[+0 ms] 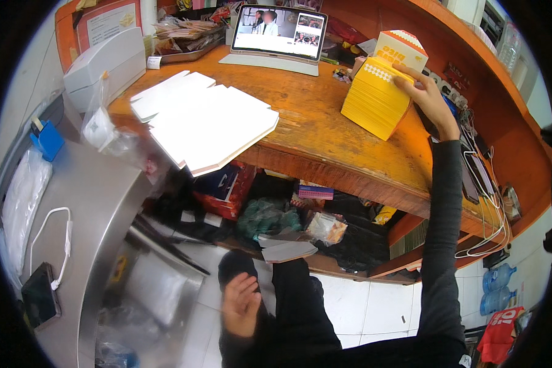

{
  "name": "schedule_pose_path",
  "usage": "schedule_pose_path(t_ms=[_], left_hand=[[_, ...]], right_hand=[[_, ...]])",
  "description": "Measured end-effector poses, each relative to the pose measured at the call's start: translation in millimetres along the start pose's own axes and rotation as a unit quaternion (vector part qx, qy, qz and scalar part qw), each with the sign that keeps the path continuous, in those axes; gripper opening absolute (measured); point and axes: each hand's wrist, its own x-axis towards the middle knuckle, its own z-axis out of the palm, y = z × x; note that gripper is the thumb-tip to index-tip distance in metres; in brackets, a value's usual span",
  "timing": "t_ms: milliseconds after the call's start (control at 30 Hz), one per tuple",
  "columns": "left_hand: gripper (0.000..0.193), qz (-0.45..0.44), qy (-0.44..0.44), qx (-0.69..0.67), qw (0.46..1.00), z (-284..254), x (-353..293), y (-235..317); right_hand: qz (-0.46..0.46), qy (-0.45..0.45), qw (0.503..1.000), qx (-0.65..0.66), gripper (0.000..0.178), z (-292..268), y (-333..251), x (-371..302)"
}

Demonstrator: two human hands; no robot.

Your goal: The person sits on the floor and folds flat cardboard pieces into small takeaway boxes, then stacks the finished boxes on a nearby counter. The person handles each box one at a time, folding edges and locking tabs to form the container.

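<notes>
My right hand (428, 98) reaches over the desk to a tall stack of flat yellow cartons (374, 101) with a white pattern near the top. Its fingertips grip the upper right corner of the stack. Right behind stands a white and yellow carton (402, 50). My left hand (241, 303) hangs low above my legs, fingers loosely bent and slightly apart, with nothing seen in it. Flat white card blanks (211, 126) lie piled on the left part of the desk, jutting past its front edge.
A tablet (276, 30) playing a video stands at the back of the wooden desk (313, 116). A white machine (107, 67) is at the left. Charging cables (481, 214) trail over the right edge. A metal counter (98, 202) holds a phone (41, 297). Bags and boxes fill the shelf below.
</notes>
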Motion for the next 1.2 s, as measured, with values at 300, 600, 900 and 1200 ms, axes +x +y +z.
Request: schedule_pose_path(t_ms=[300, 600, 900, 1200], left_hand=[[0.05, -0.026, -0.022, -0.011, 0.999, -2.1, -4.9, 1.5], [0.051, -0.012, 0.023, -0.004, 1.0, -15.9, -7.5, -12.0], [0.052, -0.022, 0.008, 0.001, 1.0, -6.7, -13.3, -9.5], [0.079, -0.093, 0.008, 0.089, 0.992, -24.8, -16.9, -54.6]], right_hand=[[-0.106, 0.237, 0.929, -0.264, 0.088, 51.5, -29.6, -56.0], [-0.267, -0.209, 0.941, 0.019, 0.053, 272.9, -49.3, -245.7], [0.005, -0.414, 0.894, -0.172, 0.038, 405.1, 57.2, -345.4], [-0.035, -0.165, 0.979, 0.118, 0.044, 278.8, -77.4, -406.4]])
